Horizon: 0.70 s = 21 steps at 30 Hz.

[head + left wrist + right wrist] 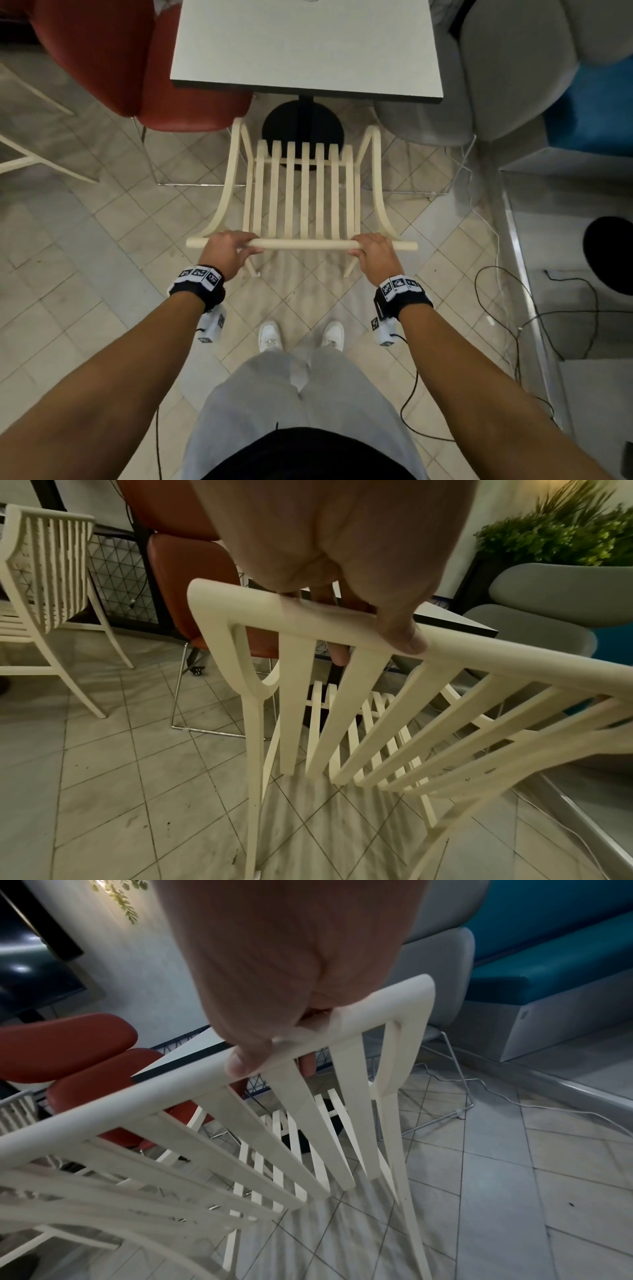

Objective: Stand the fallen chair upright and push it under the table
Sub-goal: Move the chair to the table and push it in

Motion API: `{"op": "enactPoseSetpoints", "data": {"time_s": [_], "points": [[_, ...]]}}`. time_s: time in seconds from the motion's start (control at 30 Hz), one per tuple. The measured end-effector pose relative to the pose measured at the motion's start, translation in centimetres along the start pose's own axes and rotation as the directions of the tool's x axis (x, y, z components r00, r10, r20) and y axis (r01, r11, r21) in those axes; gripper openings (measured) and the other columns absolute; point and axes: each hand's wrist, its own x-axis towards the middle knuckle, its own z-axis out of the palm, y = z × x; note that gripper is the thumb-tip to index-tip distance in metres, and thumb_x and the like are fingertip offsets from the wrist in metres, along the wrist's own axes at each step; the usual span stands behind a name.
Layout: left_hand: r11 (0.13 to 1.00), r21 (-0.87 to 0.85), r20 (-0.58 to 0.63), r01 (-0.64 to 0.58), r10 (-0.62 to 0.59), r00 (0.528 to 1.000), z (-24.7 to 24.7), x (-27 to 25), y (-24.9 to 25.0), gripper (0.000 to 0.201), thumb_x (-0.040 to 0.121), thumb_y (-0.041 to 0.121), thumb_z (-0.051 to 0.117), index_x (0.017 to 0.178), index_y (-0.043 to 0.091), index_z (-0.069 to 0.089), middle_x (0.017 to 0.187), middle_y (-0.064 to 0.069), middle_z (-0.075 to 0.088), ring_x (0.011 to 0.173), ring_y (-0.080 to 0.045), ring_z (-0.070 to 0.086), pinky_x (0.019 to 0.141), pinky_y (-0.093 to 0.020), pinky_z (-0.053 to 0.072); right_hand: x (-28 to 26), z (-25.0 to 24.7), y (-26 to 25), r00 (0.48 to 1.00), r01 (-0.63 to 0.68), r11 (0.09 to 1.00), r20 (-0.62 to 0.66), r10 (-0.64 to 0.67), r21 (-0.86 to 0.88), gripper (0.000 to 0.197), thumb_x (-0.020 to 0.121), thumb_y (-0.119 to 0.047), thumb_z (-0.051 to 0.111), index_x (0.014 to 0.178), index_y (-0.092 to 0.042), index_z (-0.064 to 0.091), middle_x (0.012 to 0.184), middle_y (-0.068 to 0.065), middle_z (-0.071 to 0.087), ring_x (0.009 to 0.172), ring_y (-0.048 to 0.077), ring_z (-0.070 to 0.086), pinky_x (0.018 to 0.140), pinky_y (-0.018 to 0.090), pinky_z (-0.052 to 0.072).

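A cream slatted chair (pixel 301 192) stands upright on the tiled floor, its seat front just short of the table (pixel 308 48) and near the black pedestal base (pixel 303 128). My left hand (pixel 227 248) grips the left part of the chair's top rail (pixel 305 244). My right hand (pixel 371 249) grips the right part. In the left wrist view the left hand (pixel 346 620) wraps the top rail (pixel 496 658), thumb on the near side. In the right wrist view the right hand (pixel 270 1045) curls round the top rail (pixel 137 1096) the same way.
A red chair (pixel 144 61) stands left of the table and a grey chair (pixel 479 75) right of it, both close to the cream chair's front legs. Another cream chair (pixel 44 588) is far left. Cables (pixel 513 308) lie on the floor at the right, by a raised step (pixel 534 260).
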Motion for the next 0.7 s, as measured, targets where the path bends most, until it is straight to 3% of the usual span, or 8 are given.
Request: {"op": "enactPoseSetpoints", "data": {"time_s": [0.23, 0.33, 0.5, 0.7], "points": [[0.998, 0.014, 0.041, 0.063, -0.064, 0.997, -0.3, 4.8, 1.0, 0.034, 0.084, 0.044, 0.069, 0.108, 0.021, 0.074, 0.096, -0.004, 0.078, 0.084, -0.025, 0.068, 0.084, -0.044, 0.055, 5.1, -0.9, 1.6, 0.997, -0.079, 0.996, 0.022, 0.080, -0.029, 0.021, 0.089, -0.033, 0.064, 0.103, -0.017, 0.068, 0.093, 0.000, 0.069, 0.091, 0.022, 0.056, 0.088, 0.043, 0.049], [0.996, 0.020, 0.056, 0.090, -0.091, 0.994, -0.5, 6.5, 1.2, 0.033, 0.084, 0.042, 0.070, 0.108, 0.020, 0.075, 0.093, -0.005, 0.077, 0.080, -0.025, 0.067, 0.081, -0.043, 0.056, 6.6, -1.4, 1.6, 0.994, -0.111, 0.994, 0.015, 0.112, -0.022, 0.021, 0.089, -0.029, 0.066, 0.105, -0.016, 0.068, 0.096, 0.002, 0.069, 0.094, 0.023, 0.057, 0.090, 0.042, 0.049], [0.988, 0.004, 0.067, 0.156, -0.156, 0.985, -0.6, 8.3, 1.7, 0.034, 0.084, 0.041, 0.070, 0.111, 0.021, 0.073, 0.084, -0.006, 0.072, 0.063, -0.021, 0.057, 0.067, -0.034, 0.049, 8.1, -1.8, 1.8, 0.991, -0.129, 0.989, 0.014, 0.130, -0.070, 0.019, 0.089, -0.033, 0.065, 0.100, -0.018, 0.069, 0.088, 0.001, 0.068, 0.085, 0.021, 0.054, 0.086, 0.041, 0.049], [0.980, -0.050, 0.058, 0.192, -0.189, 0.980, 0.2, 9.3, 2.3, 0.038, 0.082, 0.039, 0.073, 0.114, 0.019, 0.073, 0.089, -0.010, 0.073, 0.062, -0.020, 0.056, 0.065, -0.030, 0.046, 8.9, -2.9, 2.3, 0.989, -0.149, 0.986, 0.004, 0.149, -0.073, 0.027, 0.088, -0.035, 0.067, 0.105, -0.015, 0.071, 0.088, 0.005, 0.069, 0.082, 0.019, 0.050, 0.083, 0.036, 0.047]]}}
